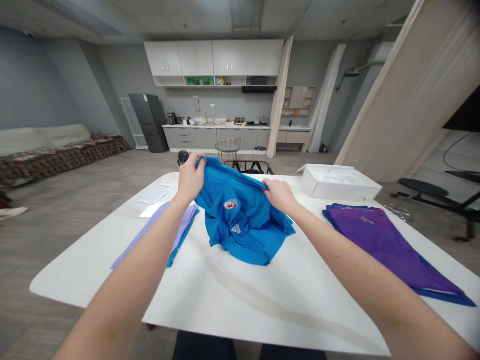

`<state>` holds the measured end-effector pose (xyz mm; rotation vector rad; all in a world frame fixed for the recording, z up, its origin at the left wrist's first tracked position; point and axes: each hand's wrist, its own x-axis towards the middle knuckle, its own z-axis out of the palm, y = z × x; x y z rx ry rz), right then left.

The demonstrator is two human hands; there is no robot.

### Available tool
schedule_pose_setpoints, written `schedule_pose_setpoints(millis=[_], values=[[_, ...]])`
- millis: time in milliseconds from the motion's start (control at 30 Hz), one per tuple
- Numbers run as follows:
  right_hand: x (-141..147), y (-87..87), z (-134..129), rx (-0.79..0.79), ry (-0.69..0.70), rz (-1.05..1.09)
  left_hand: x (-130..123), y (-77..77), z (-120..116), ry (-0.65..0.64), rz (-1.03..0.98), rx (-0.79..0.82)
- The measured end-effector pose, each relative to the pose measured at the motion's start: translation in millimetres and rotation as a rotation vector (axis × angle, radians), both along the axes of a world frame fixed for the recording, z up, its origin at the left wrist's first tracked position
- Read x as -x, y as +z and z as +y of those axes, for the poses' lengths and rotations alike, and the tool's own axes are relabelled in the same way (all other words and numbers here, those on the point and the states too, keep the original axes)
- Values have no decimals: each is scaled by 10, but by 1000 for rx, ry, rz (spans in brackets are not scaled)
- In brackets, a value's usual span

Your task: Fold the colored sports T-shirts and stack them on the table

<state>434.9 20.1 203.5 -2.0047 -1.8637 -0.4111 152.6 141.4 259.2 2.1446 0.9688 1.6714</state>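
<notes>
A bright blue garment (243,207) with a small red-and-white emblem and white lettering hangs between my hands, its lower part resting in folds on the white table (240,295). My left hand (192,176) pinches its upper left corner, raised above the table. Lower and to the right, my right hand (280,194) grips the same upper edge. Purple clothing (382,240) lies flat on dark blue cloth at the right. Lilac clothing (183,225), with blue cloth under it, lies at the left, partly hidden by my left forearm.
An open white box (339,182) stands at the table's back right. White papers (155,193) lie at the back left. Beyond the table are a dark chair (249,167), a metal-framed chair (228,145) and kitchen cabinets (232,137).
</notes>
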Motion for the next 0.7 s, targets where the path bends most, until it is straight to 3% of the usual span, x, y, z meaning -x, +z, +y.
schedule_pose_setpoints(millis=[133, 233, 300, 367, 433, 467, 567, 633, 700], values=[[-244, 324, -185, 146, -118, 31, 159, 261, -48, 30, -27, -23], [-296, 365, -263, 218, -6, 181, 77, 240, -105, -38, -50, 45], [-130, 306, -307, 118, 156, 252, -86, 135, -171, -160, -81, 113], [181, 195, -350, -107, 268, 264, -296, -5, -261, -309, -91, 193], [542, 58, -388, -323, 250, 186, -504, -139, -357, -421, -97, 289], [706, -14, -401, -323, 314, 72, -594, -195, -400, -464, -110, 350], [1033, -216, -397, -110, 617, -319, -777, -311, -479, -593, -148, 581], [1094, -314, -360, 13, 651, -458, -820, -356, -487, -678, -159, 702], [1062, -364, -318, 93, 585, -505, -811, -391, -467, -741, -176, 754]])
